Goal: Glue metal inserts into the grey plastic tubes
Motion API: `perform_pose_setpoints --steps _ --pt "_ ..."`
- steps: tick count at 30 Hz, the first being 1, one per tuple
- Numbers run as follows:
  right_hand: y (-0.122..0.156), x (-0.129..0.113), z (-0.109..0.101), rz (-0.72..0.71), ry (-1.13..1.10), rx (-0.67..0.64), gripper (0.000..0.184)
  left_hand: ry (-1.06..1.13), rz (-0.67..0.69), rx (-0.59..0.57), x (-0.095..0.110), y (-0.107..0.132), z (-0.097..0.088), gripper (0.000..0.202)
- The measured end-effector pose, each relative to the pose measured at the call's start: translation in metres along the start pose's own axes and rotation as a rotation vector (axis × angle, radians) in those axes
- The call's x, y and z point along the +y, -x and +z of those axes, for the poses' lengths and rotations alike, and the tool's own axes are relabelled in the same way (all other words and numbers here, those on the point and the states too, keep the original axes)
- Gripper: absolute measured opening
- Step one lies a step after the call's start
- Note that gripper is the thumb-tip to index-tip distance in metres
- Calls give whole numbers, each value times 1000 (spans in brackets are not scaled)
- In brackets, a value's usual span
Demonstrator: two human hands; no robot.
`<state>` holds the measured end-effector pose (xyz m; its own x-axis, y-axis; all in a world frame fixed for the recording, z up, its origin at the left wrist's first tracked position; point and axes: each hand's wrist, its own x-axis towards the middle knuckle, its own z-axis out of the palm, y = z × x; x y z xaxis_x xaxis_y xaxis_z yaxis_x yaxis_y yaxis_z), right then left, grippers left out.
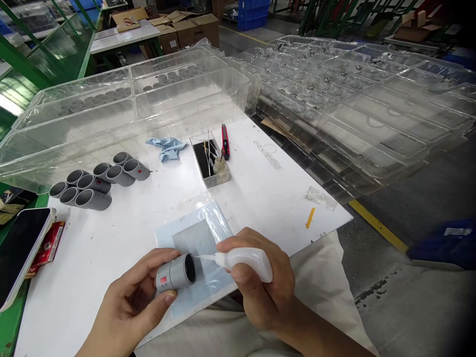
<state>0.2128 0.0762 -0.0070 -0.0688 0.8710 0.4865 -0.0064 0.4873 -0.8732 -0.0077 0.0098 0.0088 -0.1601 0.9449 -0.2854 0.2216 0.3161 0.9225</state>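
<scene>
Right hand [271, 292] gripped a white bottle [250, 264], its nozzle [207, 257] at the rim of a gray tube [171, 275]; left hand [126, 300] pinched the tube's sides.

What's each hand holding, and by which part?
The left hand holds a gray tube by its outer wall; the right hand, a white bottle by its body.
</scene>
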Motion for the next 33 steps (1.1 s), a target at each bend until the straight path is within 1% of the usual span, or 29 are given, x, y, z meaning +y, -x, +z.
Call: perform_pose_setpoints --steps 8,14,25,27,29,33 --pt "2 1 0 18 -10 -2 30 -3 -1 -16 -1 0 -1 33" --pt "4 2 -1 0 -1 -8 28 15 -9 -24 -1 0 -1 34" --pt "6 3 -3 21 -53 -29 27 -5 7 -41 -2 -1 -2 32" --pt "9 4 -5 51 -84 -35 24 -2 10 -34 -2 -1 -2 32" --pt "12 5 -7 116 -125 -33 24 3 32 -11 -4 0 -2 32" --pt "19 8 -9 264 -246 44 29 0 69 2 -9 1 -1 35"
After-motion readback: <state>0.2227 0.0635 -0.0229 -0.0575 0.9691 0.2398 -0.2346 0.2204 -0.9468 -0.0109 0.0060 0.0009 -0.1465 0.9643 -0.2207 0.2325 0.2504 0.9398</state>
